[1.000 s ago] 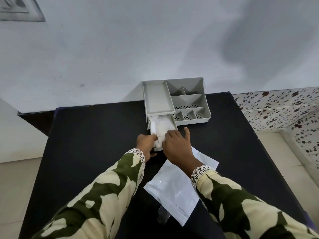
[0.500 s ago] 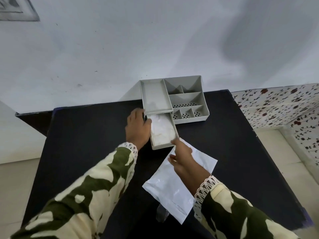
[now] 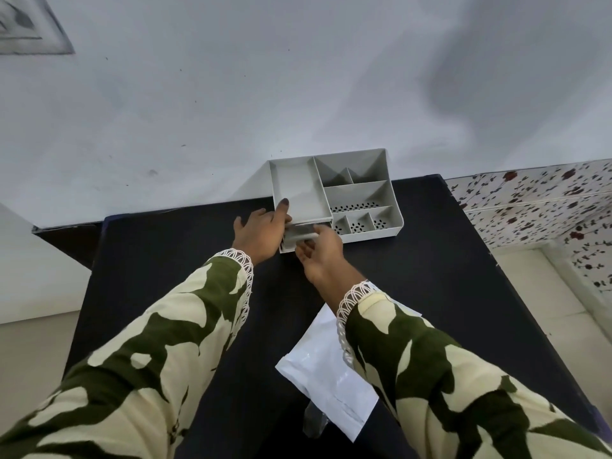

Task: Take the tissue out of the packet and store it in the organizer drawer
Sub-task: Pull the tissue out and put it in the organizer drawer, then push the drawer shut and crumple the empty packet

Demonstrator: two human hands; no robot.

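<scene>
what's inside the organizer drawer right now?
Can't tell. The drawer is nearly pushed in, only a blurred grey sliver showing; the right hand and left hand cover the rest. The organizer top compartments look empty.

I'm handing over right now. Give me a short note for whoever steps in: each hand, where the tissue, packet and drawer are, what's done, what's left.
Left hand: braced against the organizer's left side, holding nothing.
Right hand: fingers on the drawer front, seemingly pushing it.
Drawer: nearly shut, a short part protrudes.
Tissue: not visible; presumably inside the drawer.
Packet: lying flat on the black table, nearer the person, under the right forearm.
Left: finish closing the drawer, withdraw both hands.
</scene>
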